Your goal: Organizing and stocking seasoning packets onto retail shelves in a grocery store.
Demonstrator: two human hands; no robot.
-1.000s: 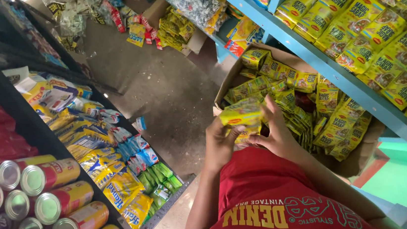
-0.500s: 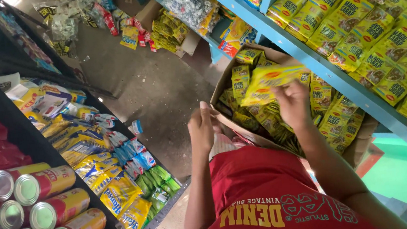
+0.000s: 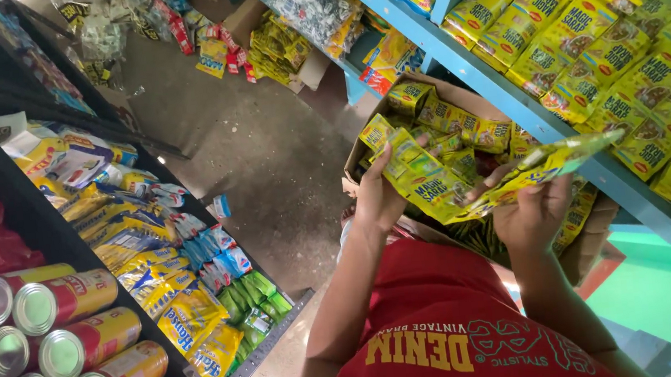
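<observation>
Head view: each hand, left [image 3: 376, 201], right [image 3: 533, 212], grasps yellow-green sachets [image 3: 434, 191] above cardboard box [image 3: 458, 96].

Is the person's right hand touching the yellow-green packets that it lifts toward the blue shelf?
Touching. The head view shows the right hand with its fingers closed around the near end of the lifted packets, with no gap between them.

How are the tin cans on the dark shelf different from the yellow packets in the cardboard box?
The round metal tin cans lie on their sides in rows; the flat yellow-green packets are jumbled loosely in the cardboard box. The cans are rigid, the packets soft. Both carry yellow.
</observation>
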